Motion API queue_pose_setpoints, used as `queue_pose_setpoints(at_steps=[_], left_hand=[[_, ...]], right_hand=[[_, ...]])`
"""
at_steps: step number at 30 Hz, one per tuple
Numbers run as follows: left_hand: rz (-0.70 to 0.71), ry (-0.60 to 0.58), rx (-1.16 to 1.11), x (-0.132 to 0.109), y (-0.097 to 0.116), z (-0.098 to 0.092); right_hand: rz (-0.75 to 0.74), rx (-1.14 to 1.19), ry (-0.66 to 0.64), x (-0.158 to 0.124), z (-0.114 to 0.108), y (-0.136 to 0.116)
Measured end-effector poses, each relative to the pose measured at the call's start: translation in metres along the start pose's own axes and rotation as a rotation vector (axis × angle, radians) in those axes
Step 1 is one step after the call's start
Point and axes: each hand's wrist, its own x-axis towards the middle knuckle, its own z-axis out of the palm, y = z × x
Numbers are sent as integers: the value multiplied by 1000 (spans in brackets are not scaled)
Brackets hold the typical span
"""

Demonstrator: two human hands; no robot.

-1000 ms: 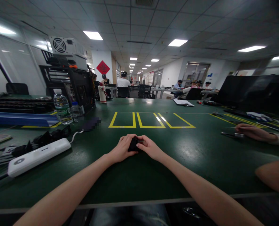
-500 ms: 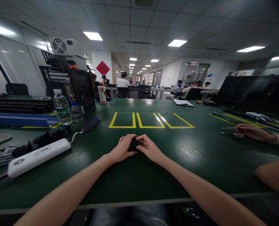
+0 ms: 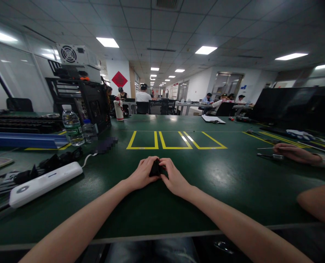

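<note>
Low over the green tabletop (image 3: pixel 140 219), a small black object (image 3: pixel 155 168) sits between my two hands; its kind is too dark and covered to make out. My left hand (image 3: pixel 142 171) wraps it from the left, thumb at the near side and fingers over the far side. On its right side, my right hand (image 3: pixel 174 177) is curled, with fingertips at the object's far right edge and thumb at its near right corner. The fingers cover much of the object.
Yellow tape outlines (image 3: pixel 176 147) mark the table ahead. At left are a white power strip (image 3: pixel 46 184), a water bottle (image 3: pixel 73 126) and a computer case (image 3: pixel 92 102). At right a co-worker's hand (image 3: pixel 296 151) is beside a screwdriver (image 3: pixel 272 157); a clipboard (image 3: pixel 213 119) lies farther back.
My right thumb and fingers have shifted slightly along the black object's right side, the thumb nearer to me. My left hand and the object stay in place.
</note>
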Motion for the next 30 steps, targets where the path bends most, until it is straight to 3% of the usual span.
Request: queue_pose_setpoints(at_steps=[7,12,18,23,30], left_hand=[[-36,-4,-27,1,-1,1],[-180,-16,-73,3,-10,1],[-373,-88,-133,6,-24,3],[-448,-91,-135,12,-26,5],[-476,-111,-116,19,-25,3]], right_hand=[[-4,-71,20,1,3,-1],[262,-181,60,4,1,21],[436,-376,-18,7,-6,39],[510,-476,-3,14,-7,45],[546,-423,-18,22,-11,39]])
